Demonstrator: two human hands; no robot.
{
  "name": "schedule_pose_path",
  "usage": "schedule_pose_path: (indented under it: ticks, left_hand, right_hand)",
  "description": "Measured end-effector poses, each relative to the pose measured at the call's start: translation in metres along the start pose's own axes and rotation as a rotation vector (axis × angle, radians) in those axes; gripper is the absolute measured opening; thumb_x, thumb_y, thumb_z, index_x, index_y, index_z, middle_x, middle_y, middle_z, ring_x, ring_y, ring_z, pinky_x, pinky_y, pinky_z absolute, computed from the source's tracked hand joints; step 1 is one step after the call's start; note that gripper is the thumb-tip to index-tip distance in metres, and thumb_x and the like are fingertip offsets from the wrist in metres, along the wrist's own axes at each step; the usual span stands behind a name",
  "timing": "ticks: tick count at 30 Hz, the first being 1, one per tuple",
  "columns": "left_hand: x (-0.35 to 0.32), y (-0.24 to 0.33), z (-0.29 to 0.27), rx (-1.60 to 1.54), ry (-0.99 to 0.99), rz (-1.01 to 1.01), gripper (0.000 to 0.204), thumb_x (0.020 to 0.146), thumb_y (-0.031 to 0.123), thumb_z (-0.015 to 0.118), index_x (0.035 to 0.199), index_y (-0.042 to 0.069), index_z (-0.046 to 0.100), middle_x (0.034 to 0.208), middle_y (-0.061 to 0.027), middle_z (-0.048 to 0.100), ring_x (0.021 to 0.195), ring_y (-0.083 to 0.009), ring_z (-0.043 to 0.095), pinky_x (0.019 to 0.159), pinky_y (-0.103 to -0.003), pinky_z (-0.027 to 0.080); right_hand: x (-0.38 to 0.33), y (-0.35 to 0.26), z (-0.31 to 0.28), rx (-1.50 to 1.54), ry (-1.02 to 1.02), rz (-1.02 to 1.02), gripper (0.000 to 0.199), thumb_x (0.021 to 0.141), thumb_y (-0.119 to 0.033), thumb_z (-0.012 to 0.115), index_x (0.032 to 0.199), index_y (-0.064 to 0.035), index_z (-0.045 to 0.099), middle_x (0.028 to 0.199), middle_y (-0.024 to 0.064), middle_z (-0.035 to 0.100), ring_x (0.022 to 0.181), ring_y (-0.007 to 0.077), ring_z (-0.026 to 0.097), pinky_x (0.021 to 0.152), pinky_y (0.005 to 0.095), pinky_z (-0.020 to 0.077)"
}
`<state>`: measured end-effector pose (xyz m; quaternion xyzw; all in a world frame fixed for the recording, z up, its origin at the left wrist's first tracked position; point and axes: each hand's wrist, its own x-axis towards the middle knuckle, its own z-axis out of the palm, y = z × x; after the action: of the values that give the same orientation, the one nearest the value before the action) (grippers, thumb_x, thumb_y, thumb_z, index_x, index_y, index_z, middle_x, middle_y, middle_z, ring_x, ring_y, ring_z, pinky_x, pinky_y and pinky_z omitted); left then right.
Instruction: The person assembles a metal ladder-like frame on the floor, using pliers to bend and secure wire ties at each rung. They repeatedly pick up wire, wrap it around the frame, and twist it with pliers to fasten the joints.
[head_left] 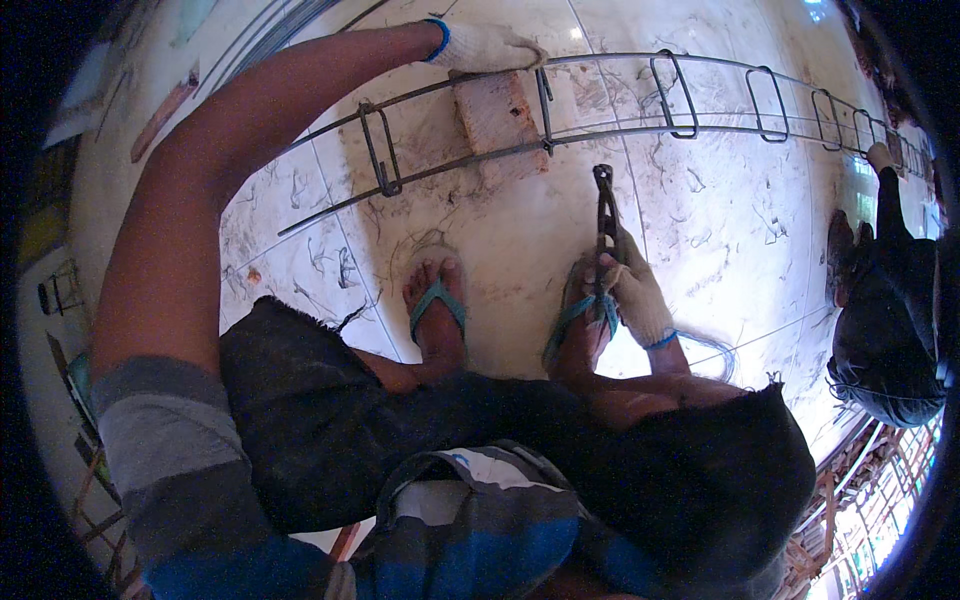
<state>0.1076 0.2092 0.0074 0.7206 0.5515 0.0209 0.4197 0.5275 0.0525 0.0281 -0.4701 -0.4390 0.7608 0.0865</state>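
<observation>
My left hand (490, 47), in a white knit glove with a blue cuff, closes on the far steel bar of a long rebar frame (620, 130). Its fingertips reach the top of a wire stirrup (546, 110) that spans the two bars. A matching glove covers my right hand (638, 290), wrapped around the handles of dark metal pincers (605, 205). The pincers point away from me, with their head just short of the near bar and apart from it. Beneath the frame, close to my left hand, lies a reddish brick block (497, 122).
More stirrups (675, 95) stand along the frame to the right. There another person (885, 320) crouches, one gloved hand (879, 157) at the frame. Loose steel rods (270, 35) lie at the far left. Wire scraps litter the tiled floor (720, 240), and thin wire (715, 350) loops beside my right wrist.
</observation>
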Motion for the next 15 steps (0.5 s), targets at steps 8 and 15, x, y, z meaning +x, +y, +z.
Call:
schedule_pose_path:
  ticks: [8,15]
  left_hand:
    - [-0.003,-0.007,0.009,-0.055,0.016,-0.006,0.059,0.108,0.055,0.041,0.145,0.013,0.059,0.146,-0.0156,0.060,0.138,-0.0331,0.052,0.118,-0.039,0.039]
    - [-0.006,-0.002,0.010,-0.052,0.007,-0.075,0.066,0.106,0.057,0.041,0.149,0.010,0.055,0.151,-0.0156,0.057,0.141,-0.0333,0.050,0.119,-0.040,0.038]
  right_hand:
    - [0.039,-0.002,0.036,-0.047,0.075,-0.134,0.055,0.108,-0.038,0.055,0.154,-0.0102,0.042,0.119,0.0100,0.068,0.096,0.0149,0.063,0.080,0.0306,0.0534]
    - [0.045,0.005,0.054,-0.159,0.156,-0.050,0.048,0.109,-0.039,0.051,0.146,-0.0089,0.049,0.111,0.0078,0.072,0.092,0.0153,0.063,0.078,0.0288,0.0507]
